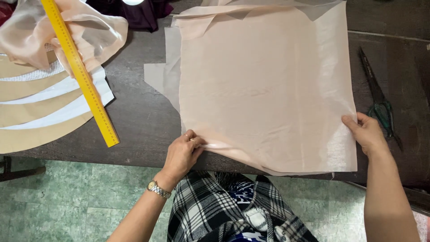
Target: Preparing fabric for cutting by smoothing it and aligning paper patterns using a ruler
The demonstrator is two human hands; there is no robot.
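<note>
A large square of pale peach sheer fabric (264,85) lies spread on the dark table (139,112), its near edge hanging just over the table's front. My left hand (183,152) pinches the fabric's near left corner between thumb and fingers; a watch sits on that wrist. My right hand (367,132) holds the fabric's right edge close to the near right corner, thumb on top. A thinner whitish layer (163,76) shows beneath the fabric at its left side.
A yellow ruler (80,71) lies slanted across curved tan and white paper patterns (40,107) at the left, with crumpled peach fabric (27,36) behind. Dark scissors with green handles (380,103) lie at the right. Dark purple cloth (143,11) sits at the back. Green tiled floor below.
</note>
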